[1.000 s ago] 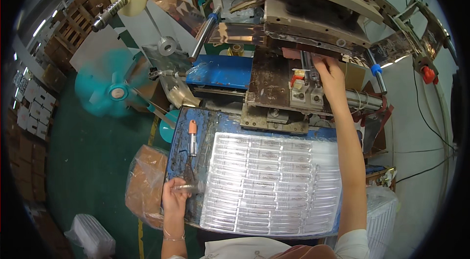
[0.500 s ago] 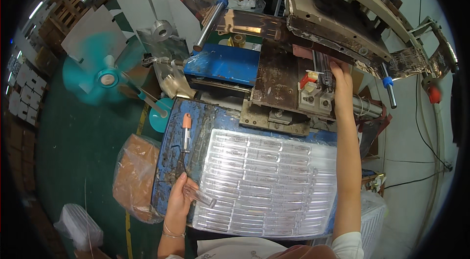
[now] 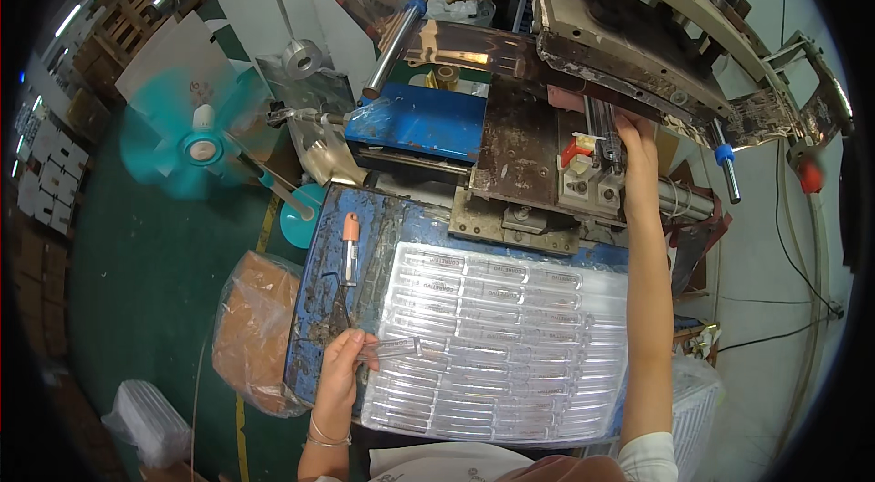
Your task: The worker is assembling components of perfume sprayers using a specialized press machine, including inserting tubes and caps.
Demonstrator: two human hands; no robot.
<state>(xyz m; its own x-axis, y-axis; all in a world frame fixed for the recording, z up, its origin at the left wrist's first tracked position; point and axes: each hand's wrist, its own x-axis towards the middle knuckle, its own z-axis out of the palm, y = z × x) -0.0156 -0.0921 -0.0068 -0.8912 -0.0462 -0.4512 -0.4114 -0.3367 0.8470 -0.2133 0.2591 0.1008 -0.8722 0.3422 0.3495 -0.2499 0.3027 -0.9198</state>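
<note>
My left hand (image 3: 339,364) pinches one end of a clear plastic tube (image 3: 394,348), which points rightward over the near left part of a tray (image 3: 602,286). Rows of similar clear tubes (image 3: 510,336) with dark print fill that tray. My right arm reaches far forward. At the press, my right hand (image 3: 640,149) has its fingers bent against the right side of a metal fixture (image 3: 591,186). A long, shiny piece (image 3: 602,127) lies in the fixture beside those fingertips; what they grip is partly hidden.
The heavy press head (image 3: 629,45) overhangs the fixture, and brownish transparent film (image 3: 474,45) runs beneath it. An orange-capped pen-like tube (image 3: 351,250) lies on the worn blue table (image 3: 319,291). Leftward are a teal fan (image 3: 202,149) and a bagged brown bundle (image 3: 255,332).
My left hand has turned the clear tube from sloping downward to nearly level, its free end now slightly raised. My right hand stays at the fixture.
</note>
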